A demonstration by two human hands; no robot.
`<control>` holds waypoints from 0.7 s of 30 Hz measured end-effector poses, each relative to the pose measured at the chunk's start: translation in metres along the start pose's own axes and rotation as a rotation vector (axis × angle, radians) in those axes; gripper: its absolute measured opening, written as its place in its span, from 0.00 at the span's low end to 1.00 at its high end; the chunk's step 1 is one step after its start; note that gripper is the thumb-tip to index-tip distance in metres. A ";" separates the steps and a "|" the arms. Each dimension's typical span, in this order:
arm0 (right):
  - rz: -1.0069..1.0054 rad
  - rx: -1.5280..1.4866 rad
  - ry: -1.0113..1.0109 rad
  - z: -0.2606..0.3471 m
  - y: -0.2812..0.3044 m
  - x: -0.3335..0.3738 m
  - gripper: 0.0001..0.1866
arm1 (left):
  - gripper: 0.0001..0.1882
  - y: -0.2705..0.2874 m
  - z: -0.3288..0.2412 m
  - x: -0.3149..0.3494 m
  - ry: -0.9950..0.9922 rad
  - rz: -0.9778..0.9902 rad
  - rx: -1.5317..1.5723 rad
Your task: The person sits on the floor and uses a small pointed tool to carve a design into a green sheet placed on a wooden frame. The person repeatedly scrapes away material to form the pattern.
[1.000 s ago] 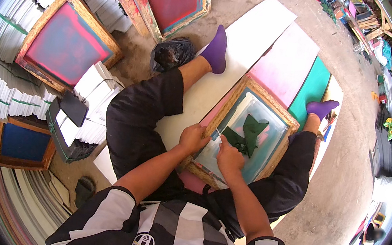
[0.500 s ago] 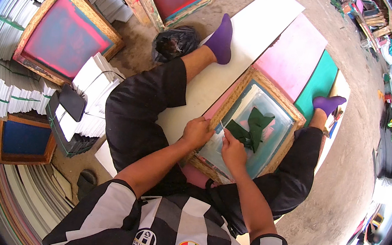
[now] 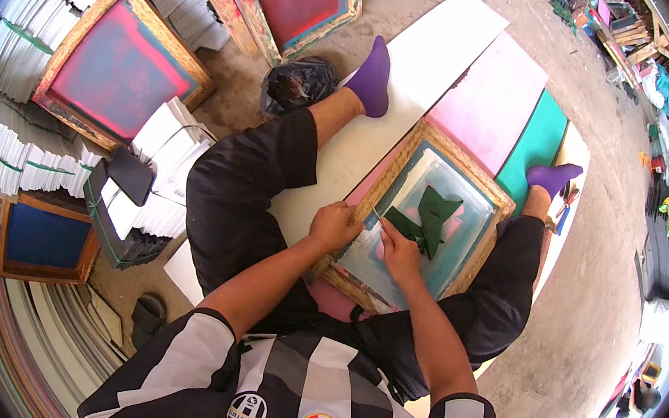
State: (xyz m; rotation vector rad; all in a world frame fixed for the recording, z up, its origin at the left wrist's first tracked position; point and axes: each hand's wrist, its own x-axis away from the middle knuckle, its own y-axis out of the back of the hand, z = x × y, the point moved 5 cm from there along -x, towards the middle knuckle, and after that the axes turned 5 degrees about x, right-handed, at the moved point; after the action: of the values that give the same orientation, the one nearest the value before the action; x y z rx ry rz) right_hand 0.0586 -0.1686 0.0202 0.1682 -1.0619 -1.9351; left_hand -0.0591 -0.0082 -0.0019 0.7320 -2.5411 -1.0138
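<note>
"Stacks (image 3: 15, 152) of white sheets stood at the far left, a blue-screened frame (image 3: 46, 238) below them and a pink-edged screen (image 3: 123, 73) leaning above. What came after?"

"A flat black object (image 3: 131, 176) on a bound pile (image 3: 159, 189), then a black plastic bag (image 3: 299, 85) just beside the left foot (image 3: 372, 81)."

"And the hands?"

"The left hand (image 3: 335, 227) was closed around the left rail of the wooden frame (image 3: 466, 166), which lay at a slant between the legs."

"Was the right one spread wide?"

"No, the right hand (image 3: 399, 253) was narrow, its fingers pinched on a thin pale tool (image 3: 379, 212) that reached close to the inner edge of that same rail. Whether its tip touched wood, I couldn't tell."

"How much room was there inside the frame?"

"Little between the right hand and the dark green pieces (image 3: 437, 212) just beyond it. A strip of mesh ran from them to the right rail, and the right leg (image 3: 501, 269) was close beside that outer edge."

"Farther right?"

"Past the frame's upper edge came a pink board (image 3: 492, 95), then a green board (image 3: 534, 141) reaching toward the right foot (image 3: 554, 178). Beyond that, a broad stretch of concrete floor (image 3: 588, 304) gave the widest room for moving."
</note>
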 end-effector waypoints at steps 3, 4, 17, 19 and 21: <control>-0.042 -0.178 0.043 -0.027 -0.013 -0.007 0.20 | 0.24 0.002 -0.009 -0.002 0.018 0.013 0.037; -0.083 -0.338 0.098 -0.040 -0.021 -0.010 0.20 | 0.24 0.001 -0.009 -0.003 0.007 0.010 0.010; -0.067 0.027 -0.088 -0.010 0.011 0.009 0.18 | 0.23 0.001 -0.005 -0.001 0.024 0.018 -0.015; -0.064 0.077 -0.078 -0.008 0.010 0.008 0.19 | 0.23 0.000 -0.004 -0.002 0.022 0.020 -0.019; -0.033 0.114 -0.099 -0.005 0.011 0.007 0.19 | 0.23 -0.004 0.001 -0.003 0.017 0.018 -0.024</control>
State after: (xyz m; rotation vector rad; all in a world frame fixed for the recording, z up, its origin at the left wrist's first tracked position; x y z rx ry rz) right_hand 0.0643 -0.1799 0.0271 0.1549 -1.2432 -1.9297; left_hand -0.0554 -0.0088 -0.0058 0.7074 -2.5119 -1.0256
